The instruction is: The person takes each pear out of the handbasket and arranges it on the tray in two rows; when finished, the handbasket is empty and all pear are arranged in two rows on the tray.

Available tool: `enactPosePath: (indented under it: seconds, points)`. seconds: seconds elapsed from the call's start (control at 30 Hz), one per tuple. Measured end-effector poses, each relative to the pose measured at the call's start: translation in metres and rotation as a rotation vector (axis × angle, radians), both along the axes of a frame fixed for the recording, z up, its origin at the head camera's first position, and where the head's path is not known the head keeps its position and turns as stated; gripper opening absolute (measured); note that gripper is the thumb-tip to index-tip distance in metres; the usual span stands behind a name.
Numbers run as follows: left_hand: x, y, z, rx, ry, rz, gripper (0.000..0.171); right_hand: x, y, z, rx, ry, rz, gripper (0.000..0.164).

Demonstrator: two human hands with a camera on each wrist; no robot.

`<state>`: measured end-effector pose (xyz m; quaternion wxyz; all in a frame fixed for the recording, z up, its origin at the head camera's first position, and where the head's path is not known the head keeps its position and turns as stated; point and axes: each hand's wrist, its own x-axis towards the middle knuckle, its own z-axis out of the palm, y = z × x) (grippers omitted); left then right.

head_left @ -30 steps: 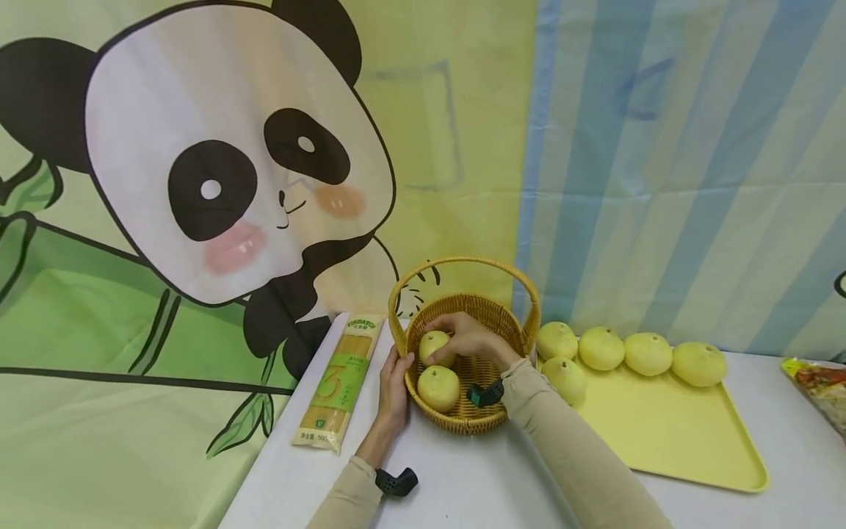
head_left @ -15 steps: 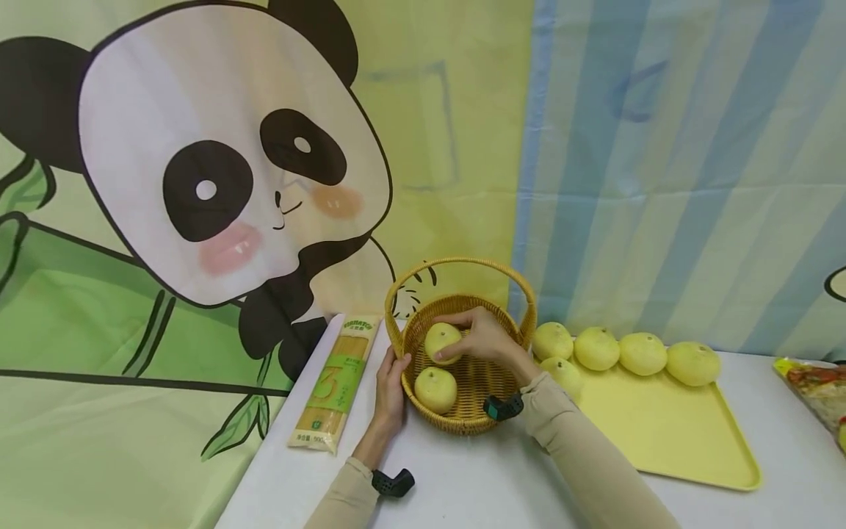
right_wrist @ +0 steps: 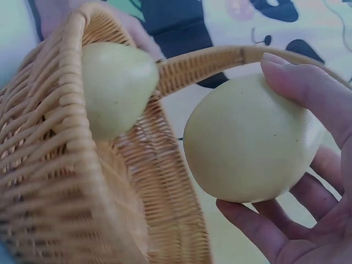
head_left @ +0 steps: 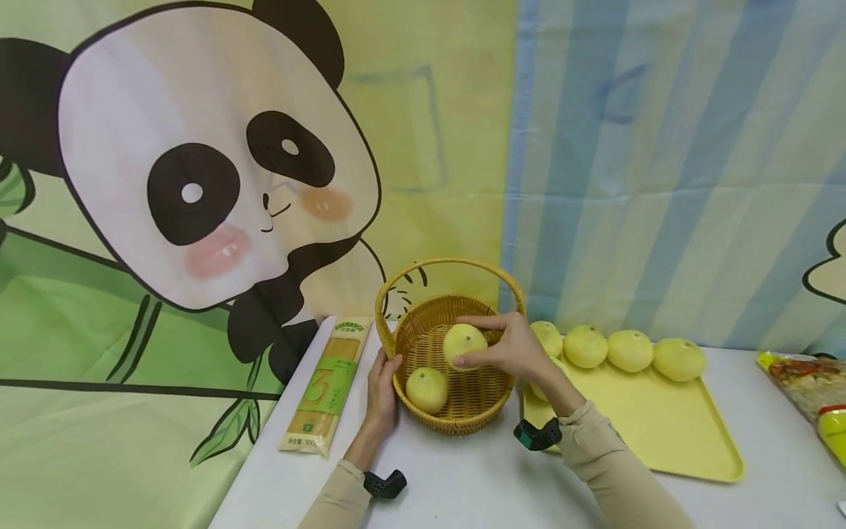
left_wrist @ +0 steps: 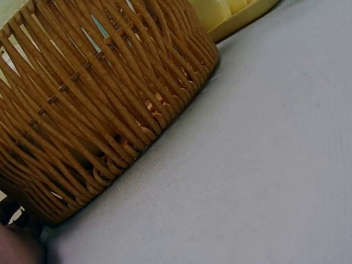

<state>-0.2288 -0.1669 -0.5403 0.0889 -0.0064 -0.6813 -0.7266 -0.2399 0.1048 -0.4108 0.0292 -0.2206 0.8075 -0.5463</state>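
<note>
My right hand (head_left: 518, 349) grips a pale yellow round fruit (head_left: 464, 345) above the wicker basket (head_left: 463, 426). In the right wrist view the thumb lies over the top of this fruit (right_wrist: 247, 140), and fingers support it from below. A second fruit (head_left: 427, 390) sits inside the basket at the left; the right wrist view shows this other fruit (right_wrist: 118, 88) beyond the rim. My left hand (head_left: 381, 389) holds the basket's left side, fingertips at the rim under the arched handle. The left wrist view is mostly the basket's woven wall (left_wrist: 110, 82), with a bit of hand at the lower left.
A yellow tray (head_left: 654, 426) lies right of the basket, with several similar fruits (head_left: 630, 350) along its back and left edges. Left of the basket is a pack of spaghetti (head_left: 327, 389). A colourful food bag (head_left: 803, 382) lies far right. A panda-print curtain (head_left: 423, 132) hangs behind the white table.
My right hand has lifted the fruit from the basket's left side and moved it rightward. The left hand stays at the basket. The whole view has shifted slightly left.
</note>
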Motion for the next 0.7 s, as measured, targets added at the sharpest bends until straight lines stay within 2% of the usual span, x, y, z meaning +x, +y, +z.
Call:
enactPosePath:
  seconds: [0.23,0.33,0.7]
  points:
    - [0.0,-0.001,-0.001,-0.005,-0.005,0.001,0.05,0.021,0.034,0.012,-0.117,-0.022,0.01,0.06]
    - [0.001,-0.002,0.001,-0.006,-0.004,0.004,0.051,0.028,0.047,0.017,-0.158,-0.002,0.02,0.058]
    - [0.003,0.001,0.003,0.01,0.007,-0.023,0.052,0.041,0.099,0.022,-0.169,0.116,-0.068,0.058]
